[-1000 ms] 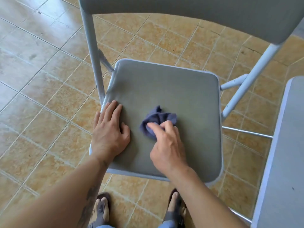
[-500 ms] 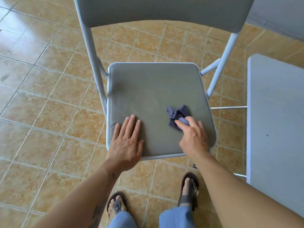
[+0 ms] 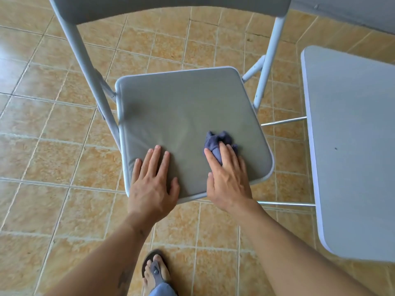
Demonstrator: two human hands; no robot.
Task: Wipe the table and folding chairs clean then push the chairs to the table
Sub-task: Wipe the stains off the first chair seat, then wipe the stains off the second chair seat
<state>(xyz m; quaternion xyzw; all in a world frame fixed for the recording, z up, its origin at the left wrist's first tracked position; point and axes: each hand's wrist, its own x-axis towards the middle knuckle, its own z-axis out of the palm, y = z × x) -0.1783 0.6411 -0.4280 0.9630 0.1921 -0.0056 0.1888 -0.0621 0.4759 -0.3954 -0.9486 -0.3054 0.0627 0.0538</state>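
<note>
Right hand [image 3: 228,178] bunched over blue cloth [image 3: 218,142] on folding chair [image 3: 181,116] seat. Left hand [image 3: 152,182] flat, fingers spread, holding nothing. Table [image 3: 352,135] just beside, right; sandalled foot [image 3: 156,270] below.

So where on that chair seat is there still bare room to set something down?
The back half of the seat, toward the backrest, is bare. The front edge is crowded: left hand flat, right hand on the blue cloth. The table alongside is bare too.

chair backrest [image 3: 171,7] cropped, cloth [image 3: 218,142] half-covered
</note>
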